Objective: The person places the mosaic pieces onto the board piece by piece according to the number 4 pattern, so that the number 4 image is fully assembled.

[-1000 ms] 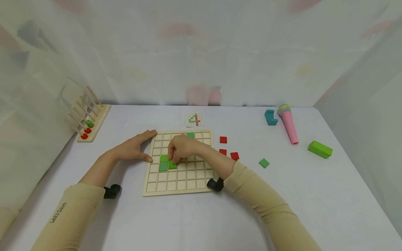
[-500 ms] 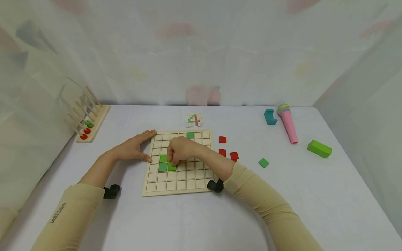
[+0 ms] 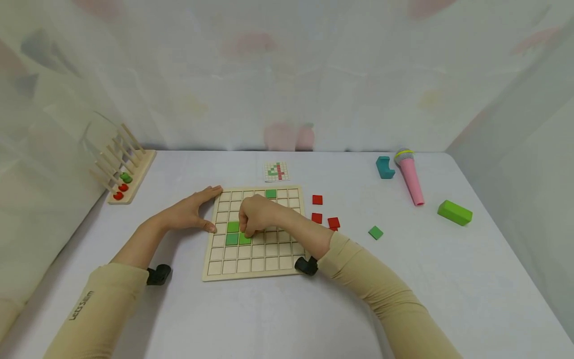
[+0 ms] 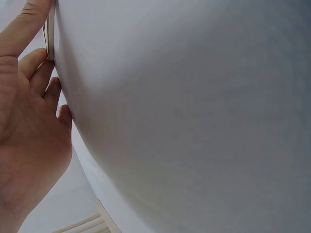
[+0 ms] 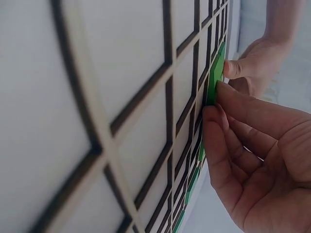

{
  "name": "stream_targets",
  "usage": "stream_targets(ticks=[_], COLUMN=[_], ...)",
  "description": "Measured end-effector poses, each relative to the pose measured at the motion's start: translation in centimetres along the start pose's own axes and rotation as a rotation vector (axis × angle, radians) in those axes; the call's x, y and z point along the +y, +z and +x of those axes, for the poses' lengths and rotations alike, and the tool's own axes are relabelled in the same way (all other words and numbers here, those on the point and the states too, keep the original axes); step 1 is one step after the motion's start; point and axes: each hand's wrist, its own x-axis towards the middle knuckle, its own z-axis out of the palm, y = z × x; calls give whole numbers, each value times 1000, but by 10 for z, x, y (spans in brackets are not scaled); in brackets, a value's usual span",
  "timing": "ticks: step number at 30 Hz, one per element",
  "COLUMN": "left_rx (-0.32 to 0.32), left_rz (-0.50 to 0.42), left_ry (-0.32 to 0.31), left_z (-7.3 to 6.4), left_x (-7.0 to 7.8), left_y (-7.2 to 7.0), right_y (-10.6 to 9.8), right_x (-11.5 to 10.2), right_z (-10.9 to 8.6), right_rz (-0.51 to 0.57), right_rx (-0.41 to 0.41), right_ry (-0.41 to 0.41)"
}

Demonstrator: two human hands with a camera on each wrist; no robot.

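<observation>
The wooden grid board lies flat on the white table, with several green tiles in its cells. My left hand is spread at the board's left side, its thumb and forefinger touching the edge and the far left corner. Over the board's left middle, my right hand pinches a light green square tile that sits at a cell beside a darker green tile. The right wrist view shows the thumb and curled fingers of the right hand at this tile's edge. The right hand hides some cells behind it.
Red tiles and a loose green tile lie right of the board. A small pattern card is behind it. A peg rack stands left; a teal block, pink microphone and green block sit right.
My right fingertips have shifted slightly on the light green tile. The left hand stays at the board's edge, and the head view has drifted slightly.
</observation>
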Motion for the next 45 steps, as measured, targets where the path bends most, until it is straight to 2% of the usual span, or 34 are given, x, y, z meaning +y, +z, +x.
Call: stream_targets(ticks=[5, 10, 21, 28, 33, 39, 45], left_rx=[1, 2, -2, -3, -3, -2, -5], left_rz=[6, -2, -10, 2, -2, -1, -4], left_ry=[-5, -5, -7, -20, -20, -16, -23], left_z=[0, 0, 0, -1, -1, -1, -2], left_x=[0, 1, 4, 5, 4, 3, 5], left_y=[0, 0, -1, -2, -1, 1, 0], right_y=[-2, -10, -41, -66, -77, -84, -83], right_x=[2, 12, 56, 80, 98, 123, 155], right_z=[0, -5, -40, -66, -81, -103, -129], right_rz=[4, 54, 118, 154, 140, 147, 181], right_rx=[-5, 9, 72, 116, 154, 153, 132], right_ry=[-11, -36, -28, 55, 120, 184, 218])
